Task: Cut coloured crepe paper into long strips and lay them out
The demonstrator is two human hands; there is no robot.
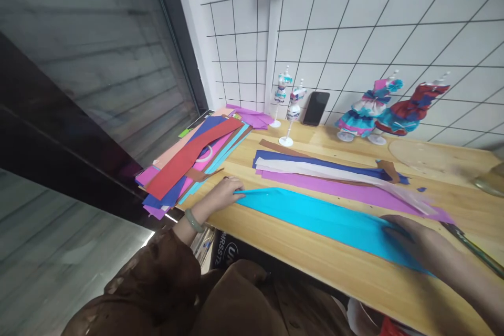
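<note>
A wide bright blue strip [315, 212], paper-like or thin fabric, stretches along the front of the wooden table. My left hand [224, 194] pinches its narrowed left end, which looks gathered or folded. Over the right part of the strip lies my right hand [417, 241], somewhat blurred, fingers extended across the blue surface. Its fingertips are partly in shadow. Just behind the blue strip are a purple strip [334, 187], a white strip [315, 169] and a dark blue strip [275, 156], overlapping one another. A brown piece [388, 170] rests on their right end.
Left of my left hand is a pile of coloured sheets topped by a red strip [189, 160]. Small mannequins [289, 115], a phone [316, 108] and dressed mannequins [366, 110] stand along the gridded wall. A dark, slim tool [472, 247] lies at the right.
</note>
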